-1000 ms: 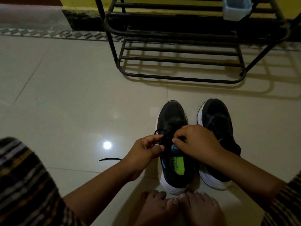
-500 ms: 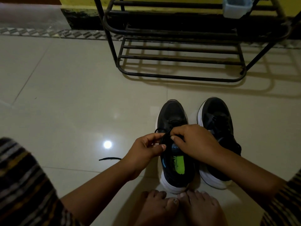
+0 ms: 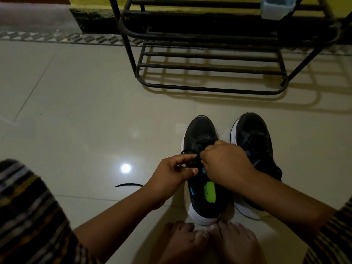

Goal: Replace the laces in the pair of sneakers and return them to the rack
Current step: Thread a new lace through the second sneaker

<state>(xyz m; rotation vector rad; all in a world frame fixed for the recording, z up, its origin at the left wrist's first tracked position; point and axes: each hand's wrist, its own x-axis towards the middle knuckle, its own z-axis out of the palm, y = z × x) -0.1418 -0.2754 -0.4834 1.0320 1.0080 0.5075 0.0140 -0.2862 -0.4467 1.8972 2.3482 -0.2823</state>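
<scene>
Black metal rack (image 3: 209,90) beyond sneakers (image 3: 253,138), loose lace (image 3: 128,185) on tiles

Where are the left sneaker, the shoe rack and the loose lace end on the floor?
left sneaker (image 3: 202,130), head view, on its black toe.
shoe rack (image 3: 209,89), head view, on its front bottom bar.
loose lace end (image 3: 127,185), head view, on its middle, left of the forearm.

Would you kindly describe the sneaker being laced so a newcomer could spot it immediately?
In front of the black metal shoe rack, two black sneakers stand side by side on the tiled floor. The one being laced is the left of the pair, under both hands; unlike its neighbour, its bright green insole shows.
</scene>
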